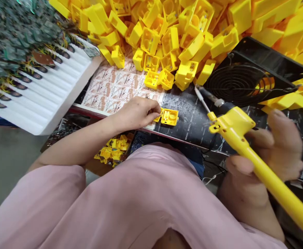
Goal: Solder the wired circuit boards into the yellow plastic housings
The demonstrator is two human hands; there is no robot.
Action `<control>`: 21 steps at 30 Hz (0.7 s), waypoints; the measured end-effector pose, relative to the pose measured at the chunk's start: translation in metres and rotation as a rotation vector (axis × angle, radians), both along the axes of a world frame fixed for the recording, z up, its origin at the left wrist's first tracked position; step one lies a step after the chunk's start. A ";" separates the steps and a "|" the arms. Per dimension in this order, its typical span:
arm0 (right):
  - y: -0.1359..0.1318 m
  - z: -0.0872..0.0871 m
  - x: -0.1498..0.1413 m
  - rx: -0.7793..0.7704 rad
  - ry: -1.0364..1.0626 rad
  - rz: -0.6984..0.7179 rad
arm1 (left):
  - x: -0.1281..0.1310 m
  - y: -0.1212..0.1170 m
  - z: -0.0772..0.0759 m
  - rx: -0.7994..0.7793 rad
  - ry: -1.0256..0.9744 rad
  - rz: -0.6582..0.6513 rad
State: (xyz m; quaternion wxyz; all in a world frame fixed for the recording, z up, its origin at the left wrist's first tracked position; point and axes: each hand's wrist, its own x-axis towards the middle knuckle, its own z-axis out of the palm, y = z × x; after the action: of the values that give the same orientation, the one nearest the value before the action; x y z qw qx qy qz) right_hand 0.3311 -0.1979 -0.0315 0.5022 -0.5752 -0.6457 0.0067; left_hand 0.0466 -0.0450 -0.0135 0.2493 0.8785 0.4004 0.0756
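My left hand [137, 112] rests on the bench edge, its fingers pinched on a small yellow plastic housing [169, 117] that lies open side up on the black mat [190, 117]. My right hand [273, 152] is closed around the handle of a yellow soldering iron [244, 138]. The iron's metal tip [201, 100] points up and left, a short way right of the housing and above the mat.
A big heap of yellow housings [182, 38] fills the back of the bench. A black fan [247, 74] leans at the right. A white foam tray [50, 90] with wired circuit boards [13, 41] sits at the left. More yellow parts [113, 150] lie below the bench edge.
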 end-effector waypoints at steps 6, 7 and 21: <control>-0.015 0.002 0.015 -0.112 0.024 0.102 | 0.013 -0.015 -0.001 0.162 0.163 -0.029; -0.013 0.001 0.015 -0.120 0.014 0.152 | 0.015 -0.016 -0.001 0.183 0.190 -0.027; 0.017 0.017 0.007 -0.171 -0.216 0.577 | 0.033 -0.016 0.009 0.171 0.415 -0.052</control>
State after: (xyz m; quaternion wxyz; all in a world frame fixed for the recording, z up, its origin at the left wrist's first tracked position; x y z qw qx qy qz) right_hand 0.3383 -0.1813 -0.0140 0.3579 -0.4058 -0.8289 0.1419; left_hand 0.0800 -0.0605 -0.0045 0.0881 0.9032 0.4125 -0.0795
